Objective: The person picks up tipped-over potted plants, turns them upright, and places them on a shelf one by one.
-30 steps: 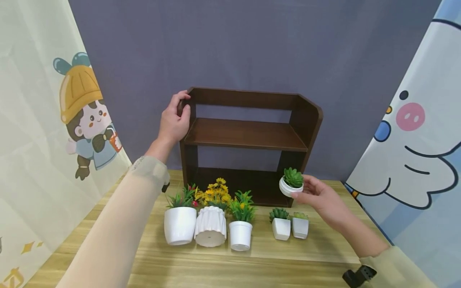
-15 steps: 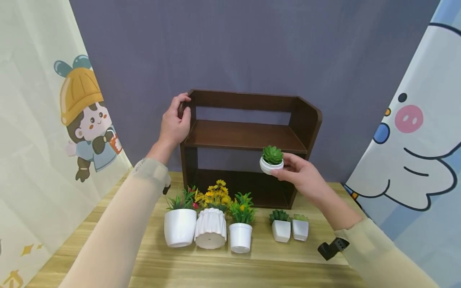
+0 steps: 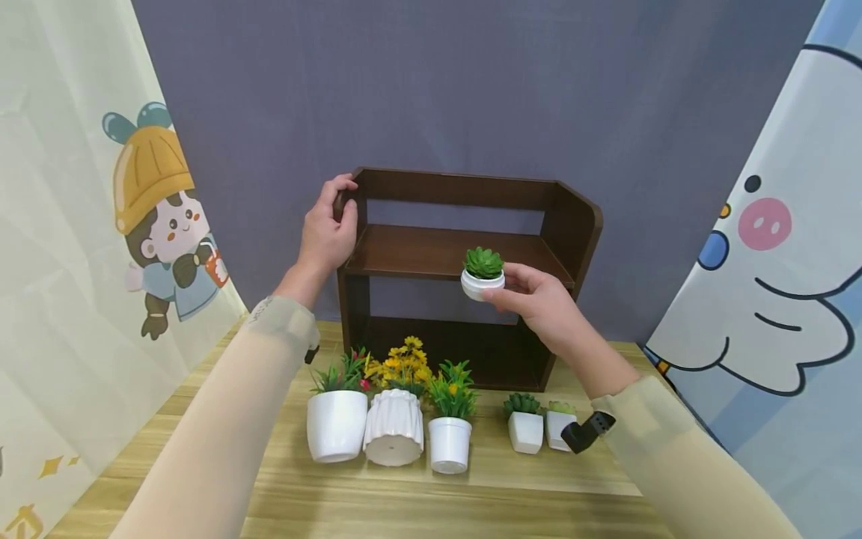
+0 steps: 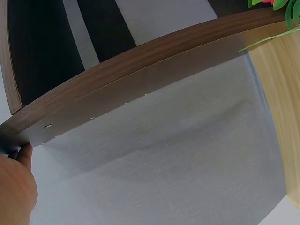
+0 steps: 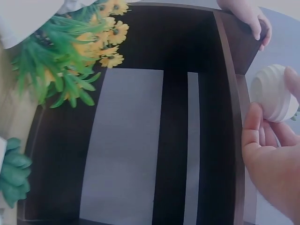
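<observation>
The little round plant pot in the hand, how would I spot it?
Find the dark wooden shelf. In front of its upper board, the right hand holds a round white succulent pot. It is the only pot off the table.

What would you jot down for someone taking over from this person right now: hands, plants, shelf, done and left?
Left hand grips the top left corner of the dark wooden shelf.
Right hand holds the round succulent pot in its fingers, in the air at the front edge of the upper board.
Done: that pot is off the table.
Left: set it down; nothing stands on the shelf, and five potted plants wait in a row in front.
</observation>
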Tool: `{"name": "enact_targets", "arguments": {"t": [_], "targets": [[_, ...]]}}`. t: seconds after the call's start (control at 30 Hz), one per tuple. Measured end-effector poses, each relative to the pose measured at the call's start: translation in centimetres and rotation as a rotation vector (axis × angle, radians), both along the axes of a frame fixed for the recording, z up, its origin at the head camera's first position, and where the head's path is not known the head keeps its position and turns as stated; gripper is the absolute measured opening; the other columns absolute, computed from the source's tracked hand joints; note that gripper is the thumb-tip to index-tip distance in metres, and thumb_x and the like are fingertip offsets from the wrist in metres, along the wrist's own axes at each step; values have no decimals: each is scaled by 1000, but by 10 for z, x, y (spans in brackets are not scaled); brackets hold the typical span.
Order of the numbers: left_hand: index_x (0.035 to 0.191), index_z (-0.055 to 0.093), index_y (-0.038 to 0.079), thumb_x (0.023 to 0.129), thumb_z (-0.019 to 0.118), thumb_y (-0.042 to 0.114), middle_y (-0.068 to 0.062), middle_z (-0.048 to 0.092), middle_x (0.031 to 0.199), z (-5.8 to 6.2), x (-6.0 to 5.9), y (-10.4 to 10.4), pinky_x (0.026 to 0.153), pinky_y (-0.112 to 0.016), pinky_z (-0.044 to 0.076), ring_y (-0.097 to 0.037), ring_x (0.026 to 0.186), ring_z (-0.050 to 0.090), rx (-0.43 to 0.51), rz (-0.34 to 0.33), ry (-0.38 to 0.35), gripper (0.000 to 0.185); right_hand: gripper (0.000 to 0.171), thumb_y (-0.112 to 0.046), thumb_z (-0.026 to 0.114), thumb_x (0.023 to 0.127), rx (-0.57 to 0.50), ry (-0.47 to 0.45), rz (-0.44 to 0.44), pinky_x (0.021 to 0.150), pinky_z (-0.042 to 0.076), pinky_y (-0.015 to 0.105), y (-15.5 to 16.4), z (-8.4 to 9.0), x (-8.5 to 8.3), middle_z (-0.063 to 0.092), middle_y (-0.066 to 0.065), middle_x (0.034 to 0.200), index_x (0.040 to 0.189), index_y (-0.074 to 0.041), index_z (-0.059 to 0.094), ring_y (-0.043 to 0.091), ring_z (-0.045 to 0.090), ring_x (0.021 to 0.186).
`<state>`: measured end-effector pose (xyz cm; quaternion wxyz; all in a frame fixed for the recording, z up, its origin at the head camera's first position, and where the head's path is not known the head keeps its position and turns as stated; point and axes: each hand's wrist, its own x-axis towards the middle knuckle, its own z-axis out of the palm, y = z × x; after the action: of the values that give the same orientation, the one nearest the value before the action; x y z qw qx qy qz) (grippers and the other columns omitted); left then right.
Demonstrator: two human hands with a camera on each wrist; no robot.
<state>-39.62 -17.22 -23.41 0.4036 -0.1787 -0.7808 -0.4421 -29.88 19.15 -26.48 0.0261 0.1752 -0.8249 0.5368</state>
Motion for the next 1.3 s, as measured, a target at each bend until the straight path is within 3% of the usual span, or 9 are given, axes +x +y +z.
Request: {"name": "enact_targets", "arguments": {"t": [0.67,1.03,1.3], "targets": [[142,60,15,112,51,20,-2,57,166,-1,-1,1,114,-52,48,-28,146,59,4,-11,-15,32,66,-33,82,101,-56,-2,10,107,56,40,-43,32,-50,68,9,150,158,-10,58,25,67,125],[143,60,14,112,51,21,-3,57,166,-1,-2,1,115,-54,48,-29,147,59,-11,-15,-2,32,68,-36,84,99,-11,1,3,106,52,44,-70,45,-69,68,12,147,157,-9,59,29,67,115],[142,60,15,112,51,20,-3,58,165,0,-4,-1,114,-54,49,-29,146,60,-11,-6,8,32,72,-32,83,99,-33,-4,35,110,52,46,-99,52,-76,66,14,152,160,-6,55,30,69,118]]}}
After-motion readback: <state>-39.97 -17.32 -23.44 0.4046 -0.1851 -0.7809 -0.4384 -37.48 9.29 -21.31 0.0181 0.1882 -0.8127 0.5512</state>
